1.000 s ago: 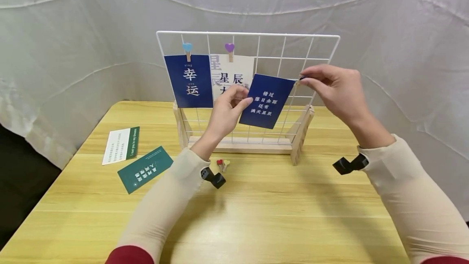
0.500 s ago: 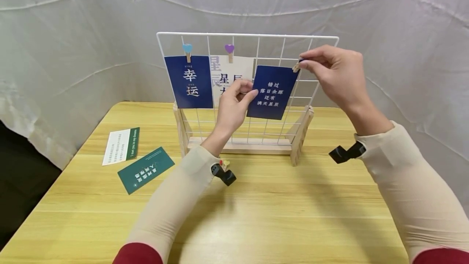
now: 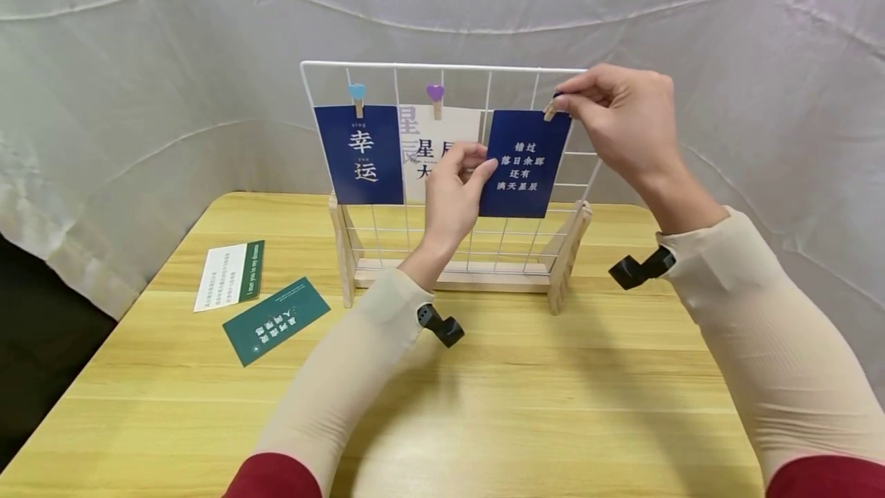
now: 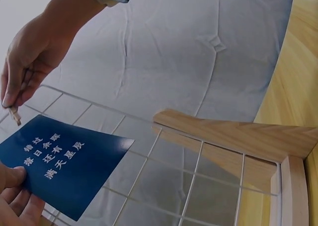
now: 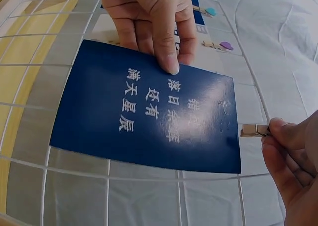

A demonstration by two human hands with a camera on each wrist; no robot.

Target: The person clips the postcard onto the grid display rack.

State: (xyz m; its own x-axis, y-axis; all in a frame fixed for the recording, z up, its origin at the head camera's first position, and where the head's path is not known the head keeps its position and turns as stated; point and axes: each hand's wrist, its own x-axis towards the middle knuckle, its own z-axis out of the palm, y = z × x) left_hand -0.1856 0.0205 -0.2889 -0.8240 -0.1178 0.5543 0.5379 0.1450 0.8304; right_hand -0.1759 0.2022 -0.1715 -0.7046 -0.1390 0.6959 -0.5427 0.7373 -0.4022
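2 cards (image 3: pixel 261 302) left of rack (image 3: pixel 456 260)

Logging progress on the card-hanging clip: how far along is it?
Done: two cards hang on the wire grid, under the blue heart clip and purple heart clip. In hand: left hand holds the third blue card against the grid; right hand pinches a wooden clip at its top corner. Left: two cards on the table.

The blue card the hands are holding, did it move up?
Yes. The blue card went up the white wire rack; its top edge now sits level with the two cards already clipped there.
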